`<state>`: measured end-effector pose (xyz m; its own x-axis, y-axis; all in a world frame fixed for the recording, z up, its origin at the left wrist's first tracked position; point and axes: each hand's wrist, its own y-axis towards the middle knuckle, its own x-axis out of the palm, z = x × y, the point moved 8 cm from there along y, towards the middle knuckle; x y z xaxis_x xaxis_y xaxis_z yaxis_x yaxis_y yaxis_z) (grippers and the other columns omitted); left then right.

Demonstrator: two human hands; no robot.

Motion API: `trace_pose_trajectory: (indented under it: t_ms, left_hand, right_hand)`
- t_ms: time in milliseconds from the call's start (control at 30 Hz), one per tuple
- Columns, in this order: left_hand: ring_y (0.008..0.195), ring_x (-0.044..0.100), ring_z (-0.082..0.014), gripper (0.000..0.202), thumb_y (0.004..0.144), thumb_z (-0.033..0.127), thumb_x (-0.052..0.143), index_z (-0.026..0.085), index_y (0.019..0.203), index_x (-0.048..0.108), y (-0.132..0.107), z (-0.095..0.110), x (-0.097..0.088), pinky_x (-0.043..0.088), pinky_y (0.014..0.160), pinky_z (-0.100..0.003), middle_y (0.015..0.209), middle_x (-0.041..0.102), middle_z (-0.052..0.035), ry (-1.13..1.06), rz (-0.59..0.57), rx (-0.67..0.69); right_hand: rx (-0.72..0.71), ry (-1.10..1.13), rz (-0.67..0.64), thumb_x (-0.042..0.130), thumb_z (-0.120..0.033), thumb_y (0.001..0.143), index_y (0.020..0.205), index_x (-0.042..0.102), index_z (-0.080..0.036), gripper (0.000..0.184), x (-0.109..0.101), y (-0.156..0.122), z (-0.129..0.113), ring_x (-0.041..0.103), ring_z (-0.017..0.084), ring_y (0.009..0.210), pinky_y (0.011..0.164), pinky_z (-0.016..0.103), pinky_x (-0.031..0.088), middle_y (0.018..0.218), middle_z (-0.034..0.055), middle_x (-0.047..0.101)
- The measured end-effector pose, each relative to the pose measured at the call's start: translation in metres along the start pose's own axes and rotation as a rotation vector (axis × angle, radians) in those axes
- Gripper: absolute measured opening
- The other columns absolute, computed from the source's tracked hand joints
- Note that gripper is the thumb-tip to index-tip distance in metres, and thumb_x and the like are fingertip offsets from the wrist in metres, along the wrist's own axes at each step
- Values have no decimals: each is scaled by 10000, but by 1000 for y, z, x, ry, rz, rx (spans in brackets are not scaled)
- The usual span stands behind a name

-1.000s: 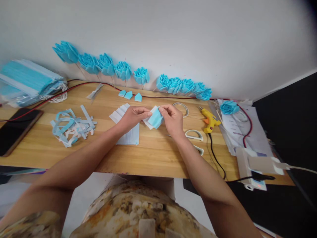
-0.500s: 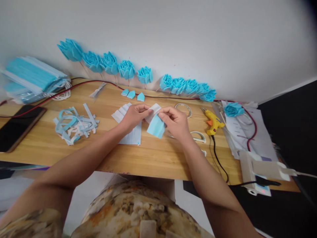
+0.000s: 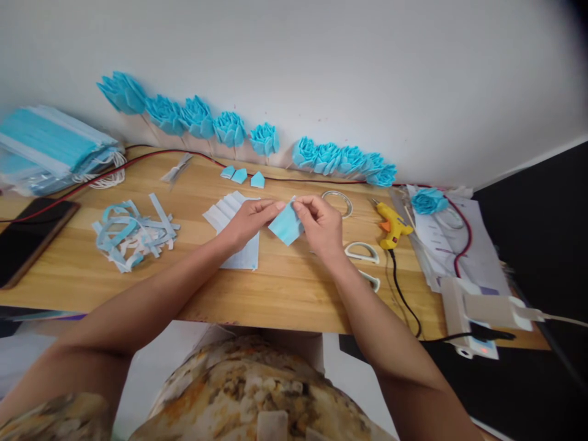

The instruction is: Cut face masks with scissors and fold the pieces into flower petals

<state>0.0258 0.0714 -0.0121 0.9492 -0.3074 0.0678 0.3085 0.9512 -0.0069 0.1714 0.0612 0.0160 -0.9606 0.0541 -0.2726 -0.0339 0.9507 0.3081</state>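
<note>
Between my two hands is a small blue piece of face-mask fabric point(image 3: 286, 225), folded, with its blue side towards me. My left hand point(image 3: 250, 222) pinches its upper left edge between thumb and finger. At the upper right edge, my right hand point(image 3: 320, 222) pinches it too. White pleated mask sheets point(image 3: 245, 254) lie on the table, partly under my left hand. Beyond them are several small folded blue petals point(image 3: 239, 176). Scissors with white handles point(image 3: 362, 252) lie by my right wrist, their blades hidden by my hand.
Blue fabric flowers point(image 3: 229, 128) lean along the wall. Cut strips point(image 3: 133, 233), a phone point(image 3: 34, 239) and a stack of masks point(image 3: 55, 144) occupy the left. To the right are a tape roll point(image 3: 337, 204), a yellow glue gun point(image 3: 391, 223), papers point(image 3: 478, 242) and a power strip point(image 3: 459, 312).
The fabric piece, earlier showing a white part above the blue, is now folded over into a smaller blue shape. My left thumb has moved right, closer to my right hand.
</note>
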Motion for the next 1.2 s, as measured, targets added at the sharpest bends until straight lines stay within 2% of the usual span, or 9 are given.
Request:
trace_pose_trajectory:
  t_ms: [100,267,433,500,600,733,867,1033,1200]
  left_hand:
    - [711,615,-135,342,707,492,815,163,779,752,1,0,-2,490,732,-276,781,730,-21,-29,23,21]
    - [652,606,-120,352,661,481,857,160,766,757,3,-1,-8,496,654,-256,726,719,-9,-61,74,8]
    - [626,610,-118,361,681,496,842,159,779,755,3,-2,-8,514,609,-248,703,705,-5,-68,72,15]
    - [625,611,-117,356,683,491,840,158,776,755,3,-1,-7,518,605,-245,704,707,-6,-56,64,36]
    - [634,616,-123,342,696,480,828,157,781,756,2,1,-7,522,604,-247,710,711,-7,-18,61,53]
    - [650,621,-130,320,736,469,793,155,774,745,2,4,-9,525,640,-261,727,720,-15,23,90,87]
    - [723,648,-146,299,758,438,784,156,848,738,4,5,-10,525,711,-278,808,743,-35,38,84,113]
    - [643,595,-121,257,702,375,819,153,765,707,6,3,-14,480,634,-254,712,692,-12,-14,125,119]
    - [625,570,-113,266,653,360,847,161,741,695,5,6,-19,472,622,-253,696,668,4,-98,178,128]
  right_hand:
    - [8,2,-14,627,-403,895,888,693,-230,185,2,0,2,651,168,743,681,299,501,818,12,724]
    - [-12,-17,41,673,-431,871,1017,709,-259,229,-8,4,1,629,171,739,684,315,507,858,17,722]
    - [-114,-45,3,751,-469,801,1271,638,-293,515,-12,10,-11,634,232,1123,967,390,501,1231,60,694]
    - [-69,1,-55,750,-499,796,1273,637,-272,540,-8,11,-6,638,234,1144,1010,403,485,1229,66,701]
    - [32,55,-99,730,-530,800,1038,712,-213,397,-1,11,8,674,203,934,887,362,525,987,46,742]
    - [61,64,-83,714,-507,811,765,677,-194,319,2,11,15,584,145,699,677,288,486,738,0,667]
    - [58,65,-80,705,-456,812,747,667,-197,270,4,9,13,560,137,683,653,275,465,718,-5,650]
    - [95,117,-118,706,-410,804,819,683,-201,211,10,7,14,600,150,735,696,285,498,788,5,687]
    - [193,241,-188,797,-386,709,1095,661,-231,438,19,5,26,640,172,864,750,293,527,1025,24,713]
